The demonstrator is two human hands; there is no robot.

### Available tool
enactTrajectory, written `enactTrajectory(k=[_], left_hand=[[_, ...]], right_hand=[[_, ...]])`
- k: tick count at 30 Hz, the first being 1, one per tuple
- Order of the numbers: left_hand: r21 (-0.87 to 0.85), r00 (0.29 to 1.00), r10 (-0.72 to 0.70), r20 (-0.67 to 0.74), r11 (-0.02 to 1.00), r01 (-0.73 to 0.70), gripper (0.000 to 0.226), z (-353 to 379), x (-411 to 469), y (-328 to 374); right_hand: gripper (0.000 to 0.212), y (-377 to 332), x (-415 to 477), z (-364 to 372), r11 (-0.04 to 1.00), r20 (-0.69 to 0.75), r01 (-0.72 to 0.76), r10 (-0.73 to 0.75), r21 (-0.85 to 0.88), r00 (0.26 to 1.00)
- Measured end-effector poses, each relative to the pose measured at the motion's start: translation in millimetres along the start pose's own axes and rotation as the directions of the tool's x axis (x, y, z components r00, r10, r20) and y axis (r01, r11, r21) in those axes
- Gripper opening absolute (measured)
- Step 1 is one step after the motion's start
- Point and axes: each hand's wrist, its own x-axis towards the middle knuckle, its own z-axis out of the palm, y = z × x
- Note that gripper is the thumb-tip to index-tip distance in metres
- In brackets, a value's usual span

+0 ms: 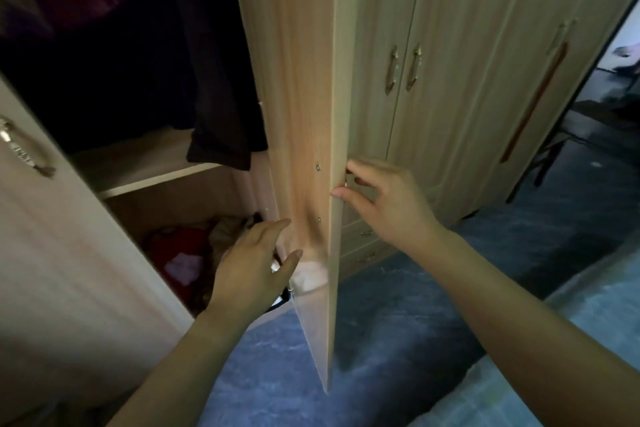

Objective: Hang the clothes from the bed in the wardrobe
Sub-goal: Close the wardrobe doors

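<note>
Wardrobe (450, 45): pale wood grain; closed doors at 1 o'clock carry two metal handles (392, 70) side by side, small drawers (360, 243) beneath. Reddish-brown vertical strip (535, 104) on the door at 2 o'clock. Floor (398, 340) at 6 o'clock: blue, marbled, dimly lit. Doorway (621, 83) at 3 o'clock, brighter beyond. Dark-legged furniture (550, 156) just beside it, blurred; kind not determinable.

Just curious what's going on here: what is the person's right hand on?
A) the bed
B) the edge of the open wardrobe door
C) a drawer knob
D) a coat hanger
B: the right hand has its thumb and curled fingers at the front edge of the open door, while the left hand is by the door's inner face, holding nothing.
</note>
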Motion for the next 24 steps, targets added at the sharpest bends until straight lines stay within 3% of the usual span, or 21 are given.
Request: enactTrajectory(k=[5, 12, 16, 19, 24], left_hand=[[0.032, 0.989, -0.131, -0.067, 0.991, 0.133, 0.053, -17, -27, -27], [-0.014, 0.931, -0.294, -0.217, 0.954, 0.298, 0.062, -58, -42, -68], [-0.049, 0.882, -0.380, -0.280, 0.923, 0.382, 0.031, -80, -31, -103], [-0.085, 0.854, -0.419, -0.307, 0.906, 0.414, 0.018, -92, -19, -136], [-0.107, 0.818, -0.434, -0.379, 0.898, 0.427, 0.021, -109, 7, -194]], right_hand=[[0.041, -24, 15, 40, 0.976, 0.012, 0.208, -0.209, 0.064, 0.978], [0.058, -52, 57, 120, 0.945, 0.125, 0.285, -0.305, 0.157, 0.944], [0.055, -65, 94, 159, 0.934, 0.070, 0.302, -0.320, 0.188, 0.945], [0.057, -71, 128, 186, 0.940, 0.034, 0.316, -0.323, 0.132, 0.946], [0.065, -67, 176, 231, 0.921, -0.028, 0.389, -0.389, -0.026, 0.921]])
